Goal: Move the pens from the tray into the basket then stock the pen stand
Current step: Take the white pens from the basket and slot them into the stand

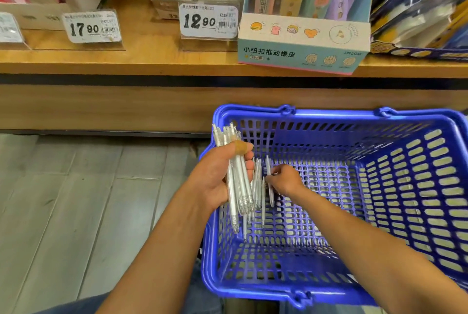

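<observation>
My left hand (222, 174) grips a bundle of pens (239, 187) over the basket (379, 298) rim, freeing my right hand (285, 179) to pinch what seems one more pen inside, probably gathering them for the stand.

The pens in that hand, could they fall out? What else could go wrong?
Yes, maybe. The left hand grips a thick bunch of pens at the edge of the blue basket, so one could slide out onto the floor. The right hand picks at loose pens inside; thin tips might poke through the holes.
</observation>
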